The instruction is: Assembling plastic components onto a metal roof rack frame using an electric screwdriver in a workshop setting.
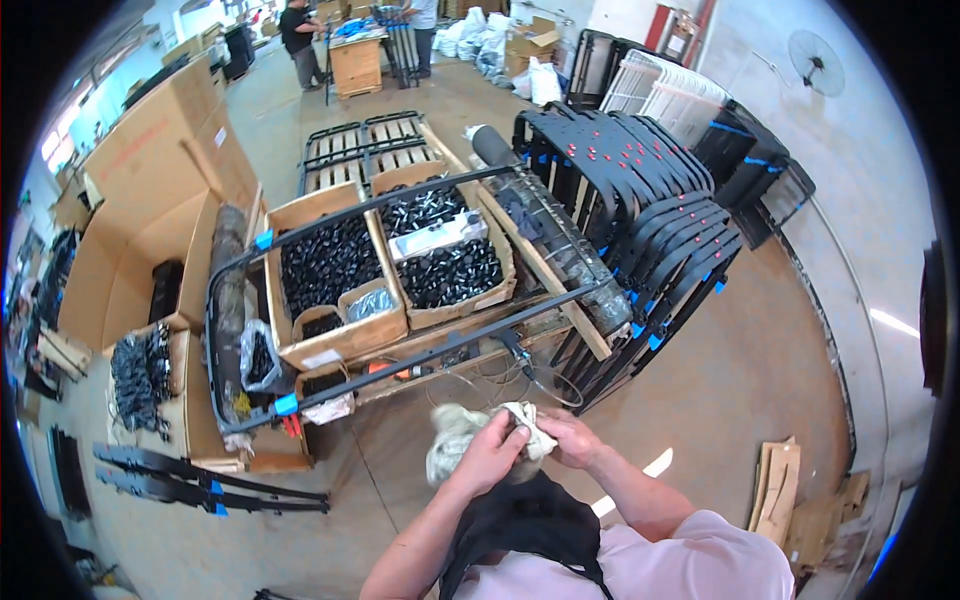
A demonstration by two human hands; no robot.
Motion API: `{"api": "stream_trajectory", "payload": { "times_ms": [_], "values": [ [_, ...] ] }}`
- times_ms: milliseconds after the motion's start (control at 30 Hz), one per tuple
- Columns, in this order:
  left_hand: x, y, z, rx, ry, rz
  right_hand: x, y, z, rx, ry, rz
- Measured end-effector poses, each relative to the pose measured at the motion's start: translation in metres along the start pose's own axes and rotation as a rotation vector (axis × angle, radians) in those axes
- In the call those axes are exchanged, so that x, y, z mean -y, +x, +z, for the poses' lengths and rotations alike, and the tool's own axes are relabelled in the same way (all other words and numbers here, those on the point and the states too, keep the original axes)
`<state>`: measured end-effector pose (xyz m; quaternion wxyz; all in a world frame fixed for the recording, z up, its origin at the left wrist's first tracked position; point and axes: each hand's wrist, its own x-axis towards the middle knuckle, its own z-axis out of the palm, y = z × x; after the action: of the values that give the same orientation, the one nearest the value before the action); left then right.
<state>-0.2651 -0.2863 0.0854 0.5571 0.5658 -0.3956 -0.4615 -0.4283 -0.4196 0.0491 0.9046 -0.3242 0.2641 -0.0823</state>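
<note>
In front of my body, both hands are together on a crumpled off-white cloth (530, 424). My left hand (492, 455) is closed on it, and more bunched off-white cloth (452, 440) hangs on that hand's outer side. My right hand (572, 438) pinches the cloth from the other side. Whether the cloth is one piece or a pair of gloves, I cannot tell. Beyond my hands, a black tubular frame (470, 328) with blue tape pieces lies across the workbench. An air tool (515, 345) with a coiled hose is near its closer bar.
Cardboard boxes (345, 345) of small black parts sit on the bench. At right lean many black frames (640, 170) with red dots. Large open cartons (130, 260) stand left, above more black frames (210, 485). Two people (298, 45) stand by a far table.
</note>
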Motion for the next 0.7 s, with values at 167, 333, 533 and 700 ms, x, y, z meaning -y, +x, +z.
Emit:
{"api": "stream_trajectory", "payload": {
  "times_ms": [167, 333, 533, 700],
  "values": [
    [-0.010, 0.062, -0.049, -0.110, 0.682, 0.270, 0.137, 0.000, -0.031, -0.578, -0.366, -0.506],
    [0.028, 0.159, -0.099, -0.495, 1.114, 0.253, 0.256, 0.096, -0.122, -0.786, -0.791, -0.826],
    [0.042, 0.189, -0.113, -0.059, 1.146, -0.214, 0.256, 0.182, -0.186, -0.837, -2.037, -0.432],
    [0.024, 0.195, -0.120, -0.027, 1.097, -0.325, 0.298, 0.289, -0.162, -0.800, -2.059, -0.391]
  ]
}}
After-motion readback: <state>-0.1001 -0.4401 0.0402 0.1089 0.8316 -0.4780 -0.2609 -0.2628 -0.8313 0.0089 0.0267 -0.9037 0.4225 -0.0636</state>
